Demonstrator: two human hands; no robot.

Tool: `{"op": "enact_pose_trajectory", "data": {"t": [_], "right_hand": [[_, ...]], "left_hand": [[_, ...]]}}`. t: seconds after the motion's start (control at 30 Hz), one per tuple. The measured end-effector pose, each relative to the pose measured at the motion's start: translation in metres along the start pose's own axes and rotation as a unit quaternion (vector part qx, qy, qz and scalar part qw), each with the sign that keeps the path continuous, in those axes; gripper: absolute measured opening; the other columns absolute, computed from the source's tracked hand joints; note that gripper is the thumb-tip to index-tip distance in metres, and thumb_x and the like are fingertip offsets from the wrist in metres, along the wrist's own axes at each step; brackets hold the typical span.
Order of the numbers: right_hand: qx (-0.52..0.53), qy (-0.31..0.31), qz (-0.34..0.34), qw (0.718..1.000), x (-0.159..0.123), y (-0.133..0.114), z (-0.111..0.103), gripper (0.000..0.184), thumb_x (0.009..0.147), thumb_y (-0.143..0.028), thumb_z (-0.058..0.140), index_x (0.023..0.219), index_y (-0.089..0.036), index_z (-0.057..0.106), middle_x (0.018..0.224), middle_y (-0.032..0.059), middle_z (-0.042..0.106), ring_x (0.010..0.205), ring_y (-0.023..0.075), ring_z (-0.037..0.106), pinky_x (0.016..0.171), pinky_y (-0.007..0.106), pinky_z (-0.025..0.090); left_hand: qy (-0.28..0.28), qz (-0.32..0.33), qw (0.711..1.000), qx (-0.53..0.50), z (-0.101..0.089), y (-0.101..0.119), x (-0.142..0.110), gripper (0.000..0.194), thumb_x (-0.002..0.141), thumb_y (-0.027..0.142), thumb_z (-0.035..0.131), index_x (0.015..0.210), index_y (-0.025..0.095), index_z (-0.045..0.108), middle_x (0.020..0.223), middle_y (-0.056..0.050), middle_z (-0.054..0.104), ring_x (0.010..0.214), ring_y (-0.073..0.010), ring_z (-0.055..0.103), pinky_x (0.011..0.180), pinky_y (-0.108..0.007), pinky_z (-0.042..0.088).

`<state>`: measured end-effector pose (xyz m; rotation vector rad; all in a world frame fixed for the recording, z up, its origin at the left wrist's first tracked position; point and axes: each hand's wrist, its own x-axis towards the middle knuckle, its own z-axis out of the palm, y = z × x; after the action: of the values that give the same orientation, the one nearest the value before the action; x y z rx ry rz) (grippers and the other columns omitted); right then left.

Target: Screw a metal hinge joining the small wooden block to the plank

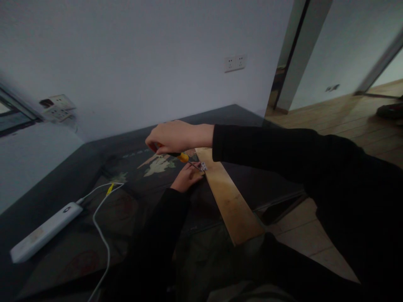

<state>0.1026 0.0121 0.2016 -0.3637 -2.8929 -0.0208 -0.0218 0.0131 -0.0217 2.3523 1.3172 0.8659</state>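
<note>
My right hand (173, 137) is closed around the handle of a screwdriver (183, 157), black and yellow where it shows. The screwdriver slants down to the right, its metal shaft reaching a small silver hinge (204, 166) at the left edge of a wooden board (229, 197). My left hand (186, 177) is low beside that edge, fingers closed at the hinge near the shaft's tip. Whether the tip sits in a screw is too small to tell. My right forearm passes over the board's far part and hides some of it.
The board lies on a dark table (217, 117), its near end sticking out past the front edge. At left rests a white power strip or power bank (47, 230) with a white cable (102, 235) running toward me. Wall sockets (235, 63) are beyond the table.
</note>
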Motion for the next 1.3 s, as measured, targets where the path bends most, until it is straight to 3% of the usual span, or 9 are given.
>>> {"op": "enact_pose_trajectory", "data": {"t": [0.13,0.23,0.37,0.6,0.83,0.97,1.1,1.2,1.3], "right_hand": [[-0.044,0.028,0.029,0.998,-0.002,0.0,0.006,0.028,0.09,-0.036,0.058,0.1,-0.012,0.068,0.101,0.0117,0.066,0.091,0.019,0.059,0.073,0.028,0.036],[0.005,-0.012,-0.018,1.0,0.0,0.002,0.003,0.022,0.088,-0.025,0.06,0.105,-0.012,0.067,0.105,0.0103,0.067,0.091,0.0162,0.058,0.073,0.026,0.037],[0.053,-0.048,-0.061,0.996,0.002,0.005,-0.004,0.022,0.081,-0.01,0.063,0.102,-0.014,0.068,0.101,0.0057,0.068,0.088,0.0131,0.057,0.074,0.024,0.036],[-0.012,0.043,0.022,0.999,-0.001,0.0,0.01,0.027,0.086,-0.034,0.063,0.103,-0.013,0.064,0.104,0.0103,0.064,0.092,0.0181,0.057,0.073,0.027,0.035],[0.098,-0.021,-0.049,0.994,0.002,0.001,0.004,0.024,0.081,-0.004,0.059,0.102,-0.012,0.066,0.104,0.0076,0.067,0.088,0.013,0.056,0.075,0.024,0.036],[0.045,0.01,-0.006,0.999,0.0,-0.001,0.006,0.011,0.084,-0.018,0.064,0.094,-0.014,0.066,0.101,0.007,0.065,0.089,0.0152,0.055,0.072,0.026,0.034],[0.038,0.03,-0.01,0.999,0.002,0.001,0.016,0.019,0.087,-0.031,0.063,0.093,-0.013,0.065,0.105,0.0099,0.063,0.09,0.0172,0.055,0.072,0.028,0.036],[0.094,-0.006,-0.043,0.995,0.006,0.006,0.017,0.014,0.085,-0.016,0.061,0.098,-0.011,0.065,0.103,0.0093,0.065,0.088,0.0148,0.056,0.074,0.026,0.037],[0.137,-0.023,-0.066,0.988,0.007,0.01,0.012,0.024,0.081,-0.003,0.058,0.103,-0.012,0.064,0.105,0.0074,0.065,0.089,0.0128,0.056,0.075,0.024,0.038]], "left_hand": [[-0.001,0.0,1.0,0.002,0.0,0.0,0.001,0.046,0.078,0.027,0.072,0.122,0.02,0.062,0.131,-0.011,0.057,0.126,-0.0267,0.051,0.111,-0.046,0.039],[-0.009,0.01,1.0,0.001,-0.001,0.0,0.001,0.04,0.077,0.025,0.073,0.116,0.02,0.065,0.132,-0.011,0.057,0.127,-0.0276,0.049,0.112,-0.048,0.038],[-0.003,0.003,1.0,-0.003,-0.001,-0.002,0.0,0.049,0.076,0.025,0.074,0.123,0.02,0.062,0.131,-0.011,0.057,0.126,-0.0274,0.051,0.111,-0.048,0.038],[0.001,0.002,1.0,0.009,0.0,-0.001,0.001,0.038,0.077,0.025,0.073,0.114,0.019,0.066,0.13,-0.011,0.058,0.126,-0.0282,0.05,0.111,-0.046,0.039],[-0.004,-0.009,1.0,0.008,-0.002,0.004,0.001,0.048,0.076,0.025,0.074,0.122,0.018,0.062,0.131,-0.013,0.057,0.125,-0.0293,0.051,0.111,-0.048,0.039],[-0.004,0.0,1.0,0.012,0.0,0.003,0.002,0.034,0.077,0.024,0.072,0.11,0.016,0.067,0.131,-0.013,0.057,0.126,-0.0291,0.05,0.111,-0.046,0.038],[-0.001,-0.004,1.0,0.019,0.0,0.003,0.002,0.044,0.078,0.025,0.072,0.12,0.018,0.063,0.132,-0.012,0.057,0.126,-0.0284,0.051,0.111,-0.047,0.038],[-0.01,-0.011,1.0,0.02,-0.002,0.005,0.001,0.055,0.079,0.028,0.072,0.13,0.019,0.057,0.133,-0.013,0.057,0.126,-0.0284,0.051,0.112,-0.048,0.038],[-0.016,-0.014,0.999,0.023,-0.003,0.005,0.001,0.058,0.079,0.029,0.071,0.134,0.02,0.054,0.134,-0.012,0.056,0.127,-0.0287,0.05,0.112,-0.047,0.038]]}}
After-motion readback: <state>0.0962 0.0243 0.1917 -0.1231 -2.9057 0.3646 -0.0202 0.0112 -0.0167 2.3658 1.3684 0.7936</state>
